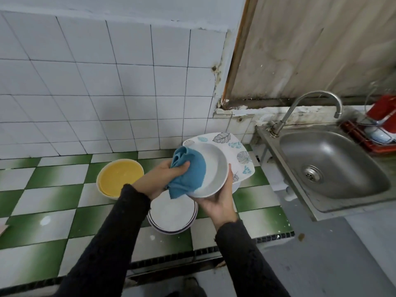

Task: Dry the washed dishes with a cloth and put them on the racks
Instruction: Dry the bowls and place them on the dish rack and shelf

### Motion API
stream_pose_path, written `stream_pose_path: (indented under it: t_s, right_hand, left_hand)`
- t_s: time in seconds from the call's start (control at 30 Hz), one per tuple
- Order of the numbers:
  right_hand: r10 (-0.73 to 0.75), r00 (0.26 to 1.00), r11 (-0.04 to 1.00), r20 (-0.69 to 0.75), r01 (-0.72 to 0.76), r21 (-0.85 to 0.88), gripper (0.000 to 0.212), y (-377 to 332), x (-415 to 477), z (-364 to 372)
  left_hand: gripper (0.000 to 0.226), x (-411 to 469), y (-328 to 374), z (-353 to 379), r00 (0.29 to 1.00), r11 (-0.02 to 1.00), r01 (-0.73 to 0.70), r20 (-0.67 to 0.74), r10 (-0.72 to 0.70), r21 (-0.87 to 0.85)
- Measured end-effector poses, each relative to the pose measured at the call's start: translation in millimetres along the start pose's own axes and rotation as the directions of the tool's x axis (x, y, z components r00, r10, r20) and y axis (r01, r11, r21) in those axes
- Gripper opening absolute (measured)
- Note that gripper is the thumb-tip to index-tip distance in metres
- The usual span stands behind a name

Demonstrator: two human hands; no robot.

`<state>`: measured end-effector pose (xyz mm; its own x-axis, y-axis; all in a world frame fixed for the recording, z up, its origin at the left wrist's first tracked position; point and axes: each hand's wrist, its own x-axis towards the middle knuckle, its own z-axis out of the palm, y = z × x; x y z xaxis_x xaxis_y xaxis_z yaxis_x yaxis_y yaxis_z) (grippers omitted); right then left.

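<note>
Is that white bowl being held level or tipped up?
Tipped up. The white bowl leans on its rim in the right hand, its hollow turned toward the blue cloth that the left hand grips.

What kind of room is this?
Probably a home kitchen: there is a steel sink with a tap, a tiled counter with washed plates, and a bowl being wiped with a cloth.

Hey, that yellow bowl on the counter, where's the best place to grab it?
Probably pinch the yellow bowl at its left rim, from above, thumb inside: it sits upright, mouth open, and the left arm crosses near its right edge.
</note>
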<state>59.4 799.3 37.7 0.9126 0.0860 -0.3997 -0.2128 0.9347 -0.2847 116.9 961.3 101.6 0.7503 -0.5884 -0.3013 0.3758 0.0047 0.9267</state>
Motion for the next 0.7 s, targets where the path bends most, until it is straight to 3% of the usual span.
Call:
stream_pose_path:
  t_s: [0.1,0.17,0.23,0.3,0.37,0.5,0.57,0.7]
  right_hand:
    - [-0.131,0.991,0.991,-0.015,0.131,0.001,0.073,-5,-16,-2]
    - [-0.210,0.978,0.977,-0.009,0.209,-0.046,0.072,-7,-31,-6]
    - [-0.303,0.952,0.949,-0.036,0.298,-0.100,0.066,-9,-49,-13]
    - [-0.407,0.909,0.906,-0.091,0.389,-0.165,0.057,-13,-70,-18]
    - [-0.508,0.853,0.847,-0.117,0.471,-0.247,0.052,-16,-89,-26]
    - [-0.674,0.718,0.722,-0.173,0.590,-0.362,0.041,-25,-123,-42]
    - [-0.733,0.643,0.668,-0.223,0.619,-0.412,0.047,-34,-139,-52]
    - [-0.782,0.498,0.622,-0.374,0.661,-0.419,0.084,-63,-172,-81]
  left_hand:
    - [0.043,3,-2,5,0.985,0.990,-0.101,-0.152,0.085,-0.101]
    - [0.054,4,-4,13,0.973,0.987,-0.147,-0.187,0.134,-0.060]
    - [0.045,6,-12,25,0.959,0.983,-0.184,-0.218,0.184,0.022]
    - [0.028,8,-17,44,0.938,0.966,-0.223,-0.242,0.249,0.128]
    - [0.027,11,-22,67,0.919,0.932,-0.246,-0.241,0.312,0.265]
    - [0.027,16,-36,107,0.932,0.887,-0.256,-0.144,0.332,0.384]
    - [0.030,23,-45,129,0.946,0.885,-0.243,-0.103,0.306,0.397]
    - [0.032,36,-49,190,0.956,0.856,-0.263,-0.001,0.295,0.445]
